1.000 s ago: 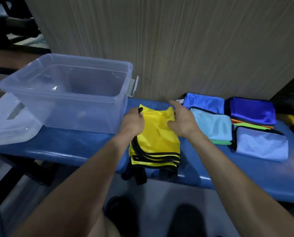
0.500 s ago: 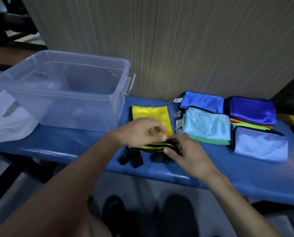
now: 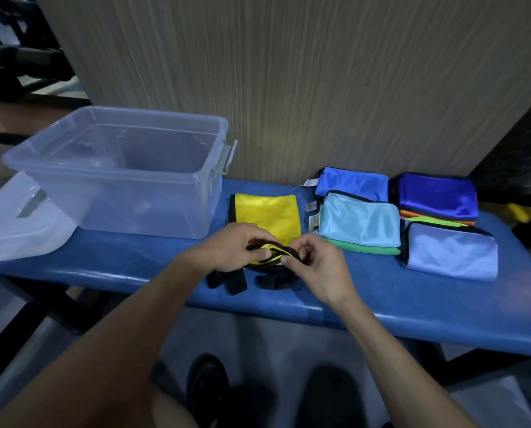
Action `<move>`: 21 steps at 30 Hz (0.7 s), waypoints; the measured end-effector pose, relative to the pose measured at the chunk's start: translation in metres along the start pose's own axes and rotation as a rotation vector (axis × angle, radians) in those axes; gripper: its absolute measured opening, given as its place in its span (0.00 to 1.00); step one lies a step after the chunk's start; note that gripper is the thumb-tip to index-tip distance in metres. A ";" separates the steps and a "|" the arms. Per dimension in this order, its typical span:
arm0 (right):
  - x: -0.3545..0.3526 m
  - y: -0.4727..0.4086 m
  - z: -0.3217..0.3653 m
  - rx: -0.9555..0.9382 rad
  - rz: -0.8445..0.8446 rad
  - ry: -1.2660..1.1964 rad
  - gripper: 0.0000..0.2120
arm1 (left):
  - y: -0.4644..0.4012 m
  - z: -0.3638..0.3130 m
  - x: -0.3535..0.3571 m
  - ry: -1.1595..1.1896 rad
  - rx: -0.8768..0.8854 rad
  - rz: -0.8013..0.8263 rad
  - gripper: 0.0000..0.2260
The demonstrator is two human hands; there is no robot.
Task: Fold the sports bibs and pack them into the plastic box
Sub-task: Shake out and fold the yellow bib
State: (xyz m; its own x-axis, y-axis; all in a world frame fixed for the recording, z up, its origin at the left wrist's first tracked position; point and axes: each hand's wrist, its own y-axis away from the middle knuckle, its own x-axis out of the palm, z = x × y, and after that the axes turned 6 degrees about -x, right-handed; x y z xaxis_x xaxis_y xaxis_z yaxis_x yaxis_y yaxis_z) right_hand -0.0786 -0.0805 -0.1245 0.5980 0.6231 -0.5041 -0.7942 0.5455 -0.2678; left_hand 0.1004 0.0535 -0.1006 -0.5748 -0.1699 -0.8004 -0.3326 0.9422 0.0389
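Note:
A yellow bib (image 3: 268, 214) with black trim lies folded flat on the blue bench (image 3: 381, 298), just right of the clear plastic box (image 3: 119, 177). My left hand (image 3: 230, 247) grips its near black-and-yellow edge. My right hand (image 3: 318, 268) pinches the same bunched edge from the right. Black straps (image 3: 227, 281) hang over the bench's front. The box holds nothing that I can see.
Folded bibs sit at the right: a blue one (image 3: 352, 183), a light blue one (image 3: 361, 223) on a green one, a dark blue one (image 3: 438, 196) on orange, a pale lilac one (image 3: 452, 251). The box lid (image 3: 17, 230) lies at far left. A wood-grain wall stands behind.
The yellow bib has been folded away from me and now lies flat. Both hands came back from its far end to the near edge and now gather the trim there.

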 end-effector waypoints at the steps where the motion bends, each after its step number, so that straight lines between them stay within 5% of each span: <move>1: 0.001 -0.001 -0.001 -0.003 -0.018 -0.014 0.10 | 0.000 0.000 0.000 0.005 0.009 -0.002 0.12; 6: -0.001 0.009 -0.008 0.029 -0.076 -0.115 0.10 | 0.001 0.011 -0.001 -0.045 0.051 -0.088 0.11; 10: -0.012 0.024 -0.014 -0.097 -0.079 0.085 0.10 | 0.004 0.018 -0.004 -0.011 0.077 -0.055 0.11; 17: -0.016 0.041 0.000 -0.473 0.268 0.508 0.32 | 0.004 0.016 -0.002 0.021 0.068 0.004 0.16; 21: -0.008 0.020 0.000 -0.554 0.290 0.593 0.26 | 0.003 0.010 0.001 -0.040 0.070 -0.007 0.19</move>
State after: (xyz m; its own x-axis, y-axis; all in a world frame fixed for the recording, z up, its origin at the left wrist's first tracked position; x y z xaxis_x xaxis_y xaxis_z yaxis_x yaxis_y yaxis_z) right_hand -0.0989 -0.0744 -0.1257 0.3310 0.2157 -0.9186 -0.9372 -0.0380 -0.3466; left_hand 0.1063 0.0591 -0.1073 -0.5421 -0.1660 -0.8237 -0.2824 0.9593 -0.0075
